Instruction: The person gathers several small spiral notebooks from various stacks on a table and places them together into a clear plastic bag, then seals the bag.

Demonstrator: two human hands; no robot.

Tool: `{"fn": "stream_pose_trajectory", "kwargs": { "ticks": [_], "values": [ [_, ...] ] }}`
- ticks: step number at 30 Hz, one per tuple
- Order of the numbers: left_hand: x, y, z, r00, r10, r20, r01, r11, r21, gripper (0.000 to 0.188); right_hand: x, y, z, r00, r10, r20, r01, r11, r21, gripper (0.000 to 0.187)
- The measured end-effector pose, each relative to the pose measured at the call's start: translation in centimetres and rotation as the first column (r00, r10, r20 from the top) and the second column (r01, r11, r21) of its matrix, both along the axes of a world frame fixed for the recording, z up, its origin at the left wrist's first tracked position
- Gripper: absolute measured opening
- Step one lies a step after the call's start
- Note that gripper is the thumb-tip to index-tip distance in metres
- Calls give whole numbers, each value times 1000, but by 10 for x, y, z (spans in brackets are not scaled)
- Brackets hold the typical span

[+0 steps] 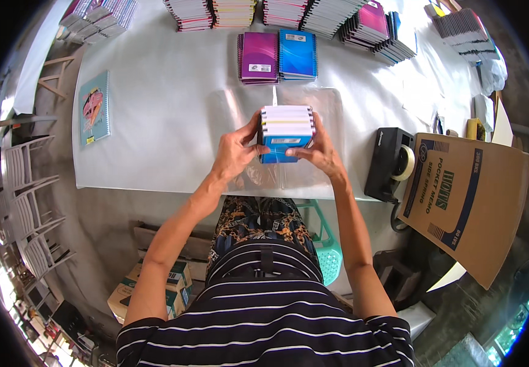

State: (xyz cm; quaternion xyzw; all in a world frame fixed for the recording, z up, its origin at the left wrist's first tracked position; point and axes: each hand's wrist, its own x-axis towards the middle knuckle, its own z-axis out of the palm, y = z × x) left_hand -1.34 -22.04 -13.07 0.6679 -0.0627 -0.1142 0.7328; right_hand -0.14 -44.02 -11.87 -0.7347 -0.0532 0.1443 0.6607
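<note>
Between my two hands is a stack of small spiral notebooks (287, 125), its blue cover facing me and its white page edges on top. My left hand (238, 148) is closed on the stack's left side, with the thumb on the blue cover. From the right, my right hand (323, 148) grips the other side, thumb also on the front. Under the stack, clear plastic bags (322, 101) lie flat on the table (148, 134). Just beyond sit two short piles, purple notebooks (260, 56) and blue notebooks (298, 54).
Several notebook stacks (234, 13) line the table's far edge. A single teal notebook (95, 107) lies at left. To the right stand a black tape dispenser (389, 162) and a brown cardboard box (466, 196). A green plastic stool (328, 257) is below the table's front edge.
</note>
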Motion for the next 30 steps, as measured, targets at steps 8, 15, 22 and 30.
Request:
{"fn": "stream_pose_trajectory", "kwargs": {
  "ticks": [8, 15, 22, 30],
  "values": [
    [-13, -2, 26, 995, -72, -68, 75, 996, 43, 86, -10, -1, 1, 983, 75, 165, -73, 997, -16, 90],
    [-24, -25, -4, 967, -16, 255, -71, 942, 327, 92, -13, 6, -31, 956, 42, 289, -32, 999, -42, 78],
    [-20, -20, -4, 997, 9, 80, -25, 979, 201, 83, -9, -7, -29, 947, 112, 302, -49, 977, -208, 82],
    [4, 2, 15, 993, 10, -122, 20, 971, 239, 51, -3, 1, 13, 971, -11, -240, 33, 995, 89, 73]
  ]
}}
